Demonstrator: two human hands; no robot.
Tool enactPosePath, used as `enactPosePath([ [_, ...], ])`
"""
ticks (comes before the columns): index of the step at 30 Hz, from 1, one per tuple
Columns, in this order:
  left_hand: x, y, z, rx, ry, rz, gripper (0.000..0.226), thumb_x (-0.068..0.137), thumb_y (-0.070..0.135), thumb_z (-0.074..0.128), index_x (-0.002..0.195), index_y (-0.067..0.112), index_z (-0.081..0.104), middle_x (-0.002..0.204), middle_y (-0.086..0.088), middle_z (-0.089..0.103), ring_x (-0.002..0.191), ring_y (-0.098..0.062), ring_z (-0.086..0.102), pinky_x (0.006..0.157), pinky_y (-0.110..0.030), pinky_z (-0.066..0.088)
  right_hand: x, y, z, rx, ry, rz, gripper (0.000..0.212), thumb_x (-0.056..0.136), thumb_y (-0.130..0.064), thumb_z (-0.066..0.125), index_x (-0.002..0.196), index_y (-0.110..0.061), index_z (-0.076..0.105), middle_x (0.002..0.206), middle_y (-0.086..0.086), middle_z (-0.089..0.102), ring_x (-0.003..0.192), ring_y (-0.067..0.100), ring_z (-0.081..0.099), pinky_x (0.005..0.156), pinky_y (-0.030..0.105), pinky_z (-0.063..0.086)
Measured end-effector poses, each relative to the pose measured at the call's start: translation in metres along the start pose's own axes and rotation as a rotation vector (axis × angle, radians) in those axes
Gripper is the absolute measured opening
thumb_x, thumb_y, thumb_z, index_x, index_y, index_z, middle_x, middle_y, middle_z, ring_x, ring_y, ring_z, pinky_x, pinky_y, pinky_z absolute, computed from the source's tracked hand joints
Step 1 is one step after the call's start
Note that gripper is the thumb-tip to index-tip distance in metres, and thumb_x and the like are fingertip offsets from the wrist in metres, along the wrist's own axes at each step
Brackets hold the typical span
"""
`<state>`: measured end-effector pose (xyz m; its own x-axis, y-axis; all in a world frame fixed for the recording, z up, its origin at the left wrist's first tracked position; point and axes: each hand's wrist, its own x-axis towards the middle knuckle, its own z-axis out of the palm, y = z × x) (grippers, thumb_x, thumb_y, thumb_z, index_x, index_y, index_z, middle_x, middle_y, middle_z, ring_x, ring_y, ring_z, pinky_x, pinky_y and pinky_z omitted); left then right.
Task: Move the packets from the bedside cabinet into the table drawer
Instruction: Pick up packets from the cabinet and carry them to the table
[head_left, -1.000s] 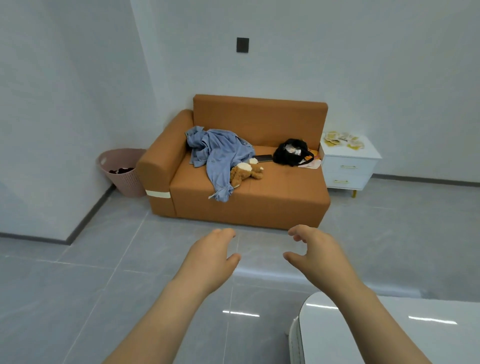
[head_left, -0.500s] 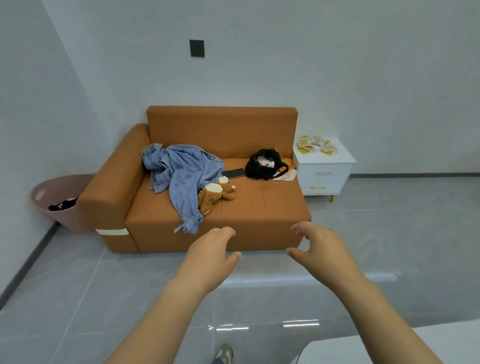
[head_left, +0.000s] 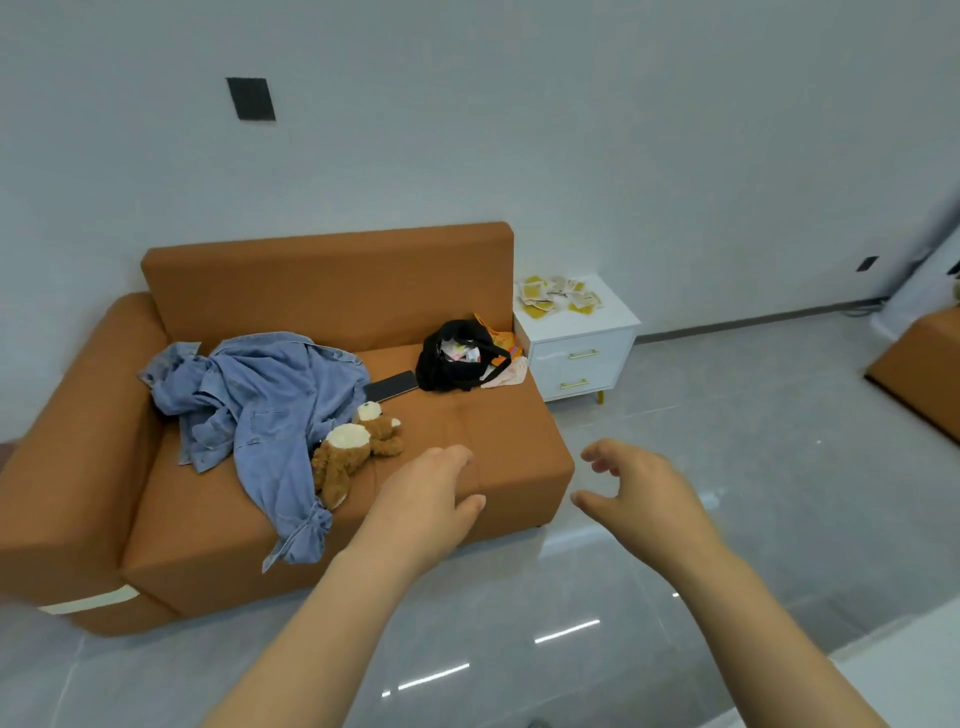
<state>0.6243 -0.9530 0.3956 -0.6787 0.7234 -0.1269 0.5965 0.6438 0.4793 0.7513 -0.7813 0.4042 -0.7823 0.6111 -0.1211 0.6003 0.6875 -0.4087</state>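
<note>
left hand (head_left: 426, 506): we hold it out empty, fingers loosely curled and spread, over the sofa's front edge.
right hand (head_left: 641, 493): ours too, empty, fingers apart and half curled, above the floor.
packets (head_left: 558, 295): scattered on top of the white bedside cabinet (head_left: 584, 353), well beyond our right hand and slightly left of it.
sofa (head_left: 311, 291): orange, ahead of our left hand, carrying a blue shirt (head_left: 260, 395), teddy bear (head_left: 353, 452), phone (head_left: 390, 385) and black bag (head_left: 457, 356).

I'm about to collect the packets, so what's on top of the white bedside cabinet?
A loose scatter of yellow and pale packets covers the rear of the bedside cabinet top. Both drawers are shut, so their contents are hidden.
</note>
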Motion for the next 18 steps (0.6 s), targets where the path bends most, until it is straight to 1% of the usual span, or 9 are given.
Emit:
enactPosePath([
  [8, 0.119, 0.029, 0.008, -0.016, -0.019, 0.043, 0.048, 0.092, 0.036, 0.054, 0.137, 0.024, 0.041, 0.136, 0.004, 0.049, 0.122, -0.014, 0.049, 0.100, -0.030, 0.043, 0.103, 0.039, -0.026, 0.009, 0.005, 0.034, 0.047, 0.083, -0.035, 0.067, 0.127, -0.027, 0.053, 0.122, -0.007, 0.060, 0.114, 0.012, 0.055, 0.090, 0.029, 0.048],
  [18, 0.284, 0.102, 0.033, -0.044, -0.024, 0.010, 0.050, 0.092, 0.035, 0.055, 0.138, 0.024, 0.041, 0.139, 0.005, 0.047, 0.126, -0.013, 0.047, 0.102, -0.029, 0.041, 0.256, 0.118, -0.079, -0.029, -0.033, 0.002, 0.048, 0.085, -0.034, 0.065, 0.130, -0.025, 0.051, 0.125, -0.005, 0.059, 0.116, 0.012, 0.054, 0.092, 0.027, 0.046],
])
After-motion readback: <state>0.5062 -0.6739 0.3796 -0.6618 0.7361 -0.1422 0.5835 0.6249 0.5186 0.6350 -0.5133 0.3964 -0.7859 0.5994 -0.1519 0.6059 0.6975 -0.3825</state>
